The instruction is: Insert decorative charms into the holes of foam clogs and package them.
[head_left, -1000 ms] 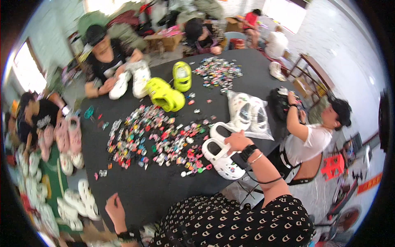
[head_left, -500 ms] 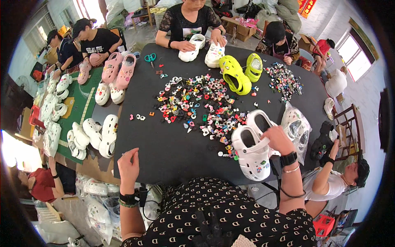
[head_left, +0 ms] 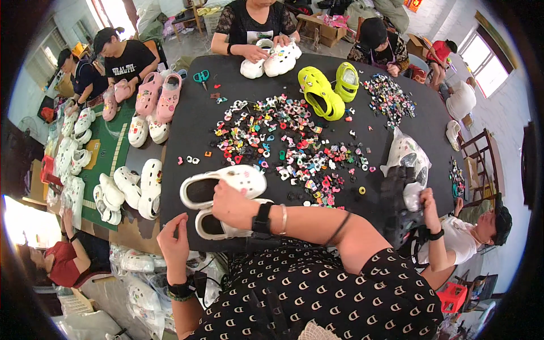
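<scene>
White shoes [head_left: 246, 180], a pair, are over the near left part of the bench [head_left: 190, 127]. The left hand [head_left: 174, 241] is loosely curled just beside them, visibly holding nothing; the right hand [head_left: 231, 207] grips them at their openings. Rightward: scattered charms [head_left: 297, 156], lime-green shoes [head_left: 320, 93].

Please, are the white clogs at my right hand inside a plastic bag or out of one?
Out: the white clogs are visibly bare and uncovered, and your right hand grasps them directly.
</scene>
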`<state>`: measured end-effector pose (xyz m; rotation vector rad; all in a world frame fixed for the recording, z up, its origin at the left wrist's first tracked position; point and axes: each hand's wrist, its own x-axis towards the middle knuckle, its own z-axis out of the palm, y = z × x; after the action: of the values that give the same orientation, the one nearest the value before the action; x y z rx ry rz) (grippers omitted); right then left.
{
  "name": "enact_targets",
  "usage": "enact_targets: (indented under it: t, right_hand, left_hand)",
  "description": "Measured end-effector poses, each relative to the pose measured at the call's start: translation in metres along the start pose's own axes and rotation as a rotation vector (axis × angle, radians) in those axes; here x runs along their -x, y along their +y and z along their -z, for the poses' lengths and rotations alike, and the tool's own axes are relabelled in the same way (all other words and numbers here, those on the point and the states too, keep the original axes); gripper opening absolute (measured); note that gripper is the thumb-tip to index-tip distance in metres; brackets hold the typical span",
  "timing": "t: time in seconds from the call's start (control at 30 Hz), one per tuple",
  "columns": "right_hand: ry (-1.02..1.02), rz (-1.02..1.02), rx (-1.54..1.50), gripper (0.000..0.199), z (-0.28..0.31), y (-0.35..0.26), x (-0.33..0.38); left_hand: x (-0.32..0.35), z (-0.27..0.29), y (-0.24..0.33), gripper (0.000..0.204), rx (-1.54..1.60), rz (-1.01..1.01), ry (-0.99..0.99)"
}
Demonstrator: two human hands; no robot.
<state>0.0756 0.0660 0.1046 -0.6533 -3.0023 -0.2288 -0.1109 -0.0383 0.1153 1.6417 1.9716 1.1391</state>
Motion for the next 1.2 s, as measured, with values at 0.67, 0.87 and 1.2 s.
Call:
enact_targets:
  t: [0.67,0.87,1.2]
  right_hand:
    - [0.03,-0.674,-0.494,0.017,-0.109,0.101,0.177]
    - [0.011,-0.873,-0.661,0.018,-0.095,0.088,0.218]
    - [0.012,-0.994,-0.667,0.014,-0.105,0.093,0.228]
  left_hand:
    - [-0.022,-0.049,-0.021,0.035,0.463,0.372,-0.273]
    - [-0.037,-0.08,-0.036,0.04,0.538,0.475,-0.238]
    - [-0.085,-0.105,-0.037,0.045,0.351,0.718,-0.622]
